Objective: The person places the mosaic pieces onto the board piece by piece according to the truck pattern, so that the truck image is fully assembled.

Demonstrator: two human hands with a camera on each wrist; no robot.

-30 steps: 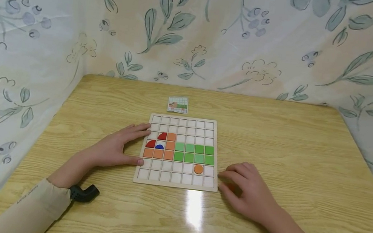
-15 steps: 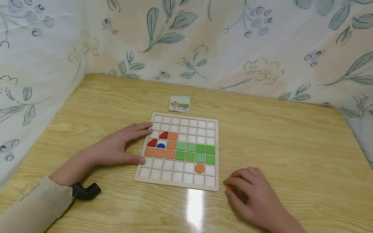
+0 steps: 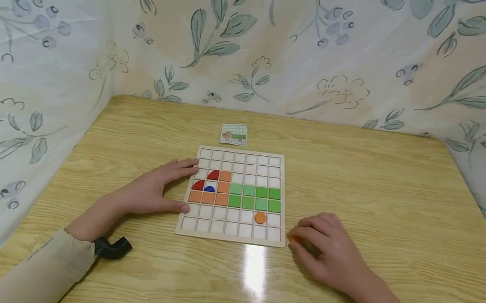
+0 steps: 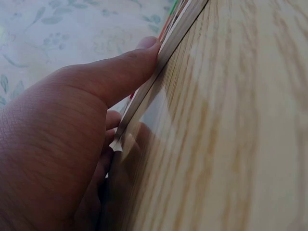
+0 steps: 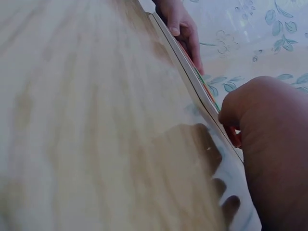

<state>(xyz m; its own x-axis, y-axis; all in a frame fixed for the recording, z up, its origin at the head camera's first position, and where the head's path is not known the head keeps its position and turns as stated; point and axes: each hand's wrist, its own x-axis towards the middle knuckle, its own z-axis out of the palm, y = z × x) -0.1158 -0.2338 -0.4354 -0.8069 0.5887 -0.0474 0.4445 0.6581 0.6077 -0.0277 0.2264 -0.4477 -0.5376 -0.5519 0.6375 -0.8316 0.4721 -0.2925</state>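
Observation:
A square wooden grid board (image 3: 229, 238) lies on the table. My left hand (image 3: 154, 189) rests at its left edge, thumb and fingers spread and touching the frame. Just off the board's lower right corner, my right hand (image 3: 326, 249) pinches a small orange piece (image 5: 234, 136), mostly hidden by the fingers. One orange disc (image 3: 260, 217) sits in a cell of the second row from the bottom. Across the middle rows are several green squares (image 3: 248, 202), several orange squares (image 3: 223, 187), red quarter circles (image 3: 213, 175) and a blue half circle (image 3: 210, 188).
Behind the board lies a small card (image 3: 233, 134) printed with a coloured grid picture. A leaf-patterned cloth (image 3: 280, 51) hangs along the back and sides of the wooden table (image 3: 377, 185).
My right hand moved slightly away to the right of the board, then came a little back towards it, with the orange piece between its fingers. The left hand stays at the board's edge.

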